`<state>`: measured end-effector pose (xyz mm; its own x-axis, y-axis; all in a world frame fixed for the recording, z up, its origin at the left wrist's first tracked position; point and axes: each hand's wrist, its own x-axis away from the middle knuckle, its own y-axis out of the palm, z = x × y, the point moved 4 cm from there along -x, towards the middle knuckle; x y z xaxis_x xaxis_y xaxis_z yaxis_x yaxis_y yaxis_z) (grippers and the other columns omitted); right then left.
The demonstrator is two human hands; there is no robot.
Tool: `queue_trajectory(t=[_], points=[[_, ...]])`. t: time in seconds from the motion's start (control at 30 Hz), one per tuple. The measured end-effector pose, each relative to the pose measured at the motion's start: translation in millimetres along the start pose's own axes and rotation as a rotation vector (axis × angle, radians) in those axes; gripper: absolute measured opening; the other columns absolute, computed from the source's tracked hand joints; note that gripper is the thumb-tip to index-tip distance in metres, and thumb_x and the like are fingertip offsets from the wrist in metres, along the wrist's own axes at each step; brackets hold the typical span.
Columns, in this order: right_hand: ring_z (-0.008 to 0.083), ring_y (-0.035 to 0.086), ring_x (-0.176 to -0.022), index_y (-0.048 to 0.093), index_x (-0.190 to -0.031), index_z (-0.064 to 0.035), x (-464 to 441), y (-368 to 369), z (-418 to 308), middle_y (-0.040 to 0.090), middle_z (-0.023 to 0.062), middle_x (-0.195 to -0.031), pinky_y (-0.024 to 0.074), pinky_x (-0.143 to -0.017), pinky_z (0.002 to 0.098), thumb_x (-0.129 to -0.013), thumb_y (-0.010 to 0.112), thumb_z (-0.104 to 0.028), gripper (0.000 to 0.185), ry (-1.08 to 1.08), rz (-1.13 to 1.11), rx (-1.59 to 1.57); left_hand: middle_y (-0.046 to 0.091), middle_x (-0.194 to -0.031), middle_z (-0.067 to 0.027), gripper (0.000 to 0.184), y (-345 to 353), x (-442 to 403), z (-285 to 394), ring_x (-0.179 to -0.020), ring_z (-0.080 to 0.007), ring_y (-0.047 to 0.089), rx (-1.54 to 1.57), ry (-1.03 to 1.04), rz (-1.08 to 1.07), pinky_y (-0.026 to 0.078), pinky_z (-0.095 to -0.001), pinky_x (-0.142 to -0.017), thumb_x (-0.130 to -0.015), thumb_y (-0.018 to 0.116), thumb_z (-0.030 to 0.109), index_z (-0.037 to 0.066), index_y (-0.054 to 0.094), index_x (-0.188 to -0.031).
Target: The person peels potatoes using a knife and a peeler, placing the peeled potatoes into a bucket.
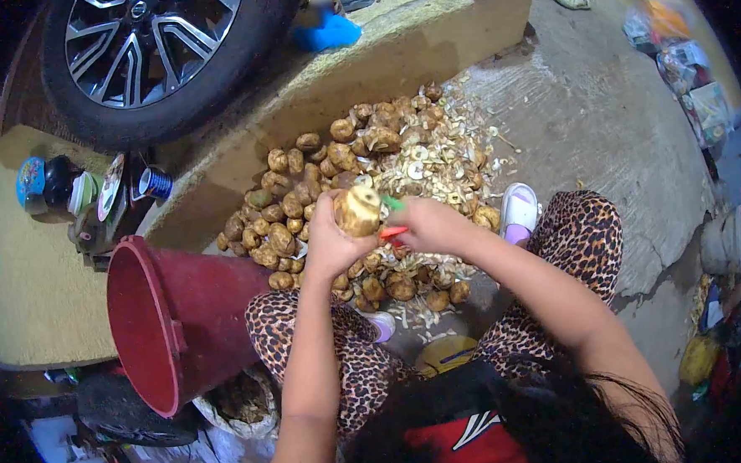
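My left hand (333, 238) is wrapped round a large brown potato (359, 214), held up above the pile. Pale flesh shows on its upper end, where skin is gone. Against its right side, my right hand (425, 225) is closed on what looks like a small peeler (394, 233) with red and green parts. Its blade is hidden or too small to make out. Below and beyond both hands, many brown unpeeled potatoes (283, 239) lie heaped on the floor. Pale peelings (434, 171) are scattered over the heap's right side.
A tilted dark red bucket (198, 299) stands at my left knee. Behind the heap runs a yellowish concrete step (404, 66) with a car wheel (147, 54) on it. Cups and tins (83, 192) sit at left. Plastic bags (689, 81) line the right wall.
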<state>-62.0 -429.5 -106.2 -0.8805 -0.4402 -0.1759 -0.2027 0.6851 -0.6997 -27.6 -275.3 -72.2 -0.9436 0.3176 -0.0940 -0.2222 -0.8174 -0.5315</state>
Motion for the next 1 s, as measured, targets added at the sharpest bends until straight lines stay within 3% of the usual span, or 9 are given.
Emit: queue_trajectory(t=[0.07, 0.1, 0.23, 0.37, 0.5, 0.63, 0.83, 0.93, 1.0], points=[[0.0337, 0.058, -0.071, 0.061, -0.077, -0.0052, 4, 15, 38, 0.058, 0.0171, -0.073, 0.0469, -0.065, 0.0423, -0.069, 0.061, -0.018, 0.015, 0.122, -0.148, 0.092, 0.056, -0.097, -0.0136, 0.068, 5, 2, 6, -0.091, -0.0222, 0.057, 0.185, 0.040, -0.011, 0.045, -0.0316, -0.082, -0.049, 0.075, 0.014, 0.000, 0.044, -0.107], [0.0341, 0.059, -0.071, 0.061, -0.078, -0.0050, 4, 17, 42, 0.059, 0.0180, -0.072, 0.0475, -0.065, 0.0425, -0.069, 0.061, -0.020, 0.018, 0.184, -0.225, 0.138, 0.053, -0.101, -0.0097, 0.068, 4, 2, 10, -0.094, -0.0201, 0.054, 0.081, 0.018, 0.008, 0.042, -0.0304, -0.086, -0.050, 0.073, 0.011, 0.001, 0.043, -0.109], [0.0338, 0.059, -0.072, 0.062, -0.079, -0.0043, 10, 15, 25, 0.060, 0.0186, -0.072, 0.0474, -0.066, 0.0431, -0.068, 0.062, -0.022, 0.020, 0.249, -0.323, 0.088, 0.052, -0.101, -0.0098, 0.070, -5, 1, -2, -0.096, -0.0196, 0.053, -0.101, 0.021, 0.061, 0.042, -0.0312, -0.087, -0.050, 0.074, 0.011, 0.001, 0.041, -0.111], [0.0327, 0.058, -0.070, 0.062, -0.078, -0.0093, 10, 0, 18, 0.057, 0.0162, -0.077, 0.0473, -0.064, 0.0429, -0.071, 0.060, -0.022, 0.015, 0.131, -0.068, 0.163, 0.052, -0.102, -0.0114, 0.072, -2, -3, -20, -0.097, -0.0205, 0.053, -0.031, 0.012, 0.104, 0.042, -0.0323, -0.087, -0.051, 0.074, 0.012, 0.001, 0.039, -0.113], [0.0298, 0.056, -0.062, 0.060, -0.079, -0.0131, 8, -15, -24, 0.049, 0.0122, -0.076, 0.0467, -0.054, 0.0417, -0.073, 0.061, -0.022, 0.011, -0.086, -0.052, 0.184, 0.056, -0.100, -0.0121, 0.072, -11, -4, -16, -0.093, -0.0213, 0.056, -0.043, 0.009, 0.098, 0.045, -0.0321, -0.083, -0.050, 0.077, 0.014, 0.001, 0.041, -0.111], [0.0287, 0.057, -0.060, 0.060, -0.078, -0.0123, 10, -7, -27, 0.049, 0.0120, -0.076, 0.0476, -0.051, 0.0403, -0.072, 0.061, -0.021, 0.011, -0.174, -0.135, 0.253, 0.056, -0.100, -0.0093, 0.073, -6, -5, -21, -0.093, -0.0186, 0.055, 0.036, -0.014, -0.017, 0.044, -0.0311, -0.082, -0.049, 0.077, 0.010, 0.003, 0.041, -0.111], [0.0300, 0.058, -0.063, 0.060, -0.078, -0.0099, 9, -4, -30, 0.049, 0.0139, -0.077, 0.0482, -0.052, 0.0409, -0.073, 0.059, -0.020, 0.011, -0.097, -0.154, 0.326, 0.054, -0.099, -0.0074, 0.072, -8, -4, -18, -0.093, -0.0166, 0.053, 0.140, -0.037, -0.092, 0.043, -0.0309, -0.084, -0.048, 0.075, 0.007, 0.004, 0.041, -0.111], [0.0310, 0.058, -0.064, 0.060, -0.079, -0.0093, 10, -5, -33, 0.051, 0.0150, -0.076, 0.0486, -0.055, 0.0422, -0.074, 0.057, -0.018, 0.011, -0.078, -0.051, 0.283, 0.053, -0.100, -0.0082, 0.071, -10, -2, -13, -0.094, -0.0166, 0.053, 0.141, -0.013, -0.083, 0.043, -0.0310, -0.084, -0.048, 0.074, 0.006, 0.004, 0.041, -0.111], [0.0316, 0.058, -0.065, 0.061, -0.078, -0.0084, 7, -4, 2, 0.053, 0.0157, -0.076, 0.0488, -0.058, 0.0427, -0.073, 0.057, -0.017, 0.011, 0.007, -0.138, 0.320, 0.053, -0.101, -0.0087, 0.069, -2, 4, -2, -0.095, -0.0168, 0.052, 0.108, 0.018, -0.115, 0.043, -0.0309, -0.085, -0.049, 0.073, 0.006, 0.004, 0.041, -0.111]])
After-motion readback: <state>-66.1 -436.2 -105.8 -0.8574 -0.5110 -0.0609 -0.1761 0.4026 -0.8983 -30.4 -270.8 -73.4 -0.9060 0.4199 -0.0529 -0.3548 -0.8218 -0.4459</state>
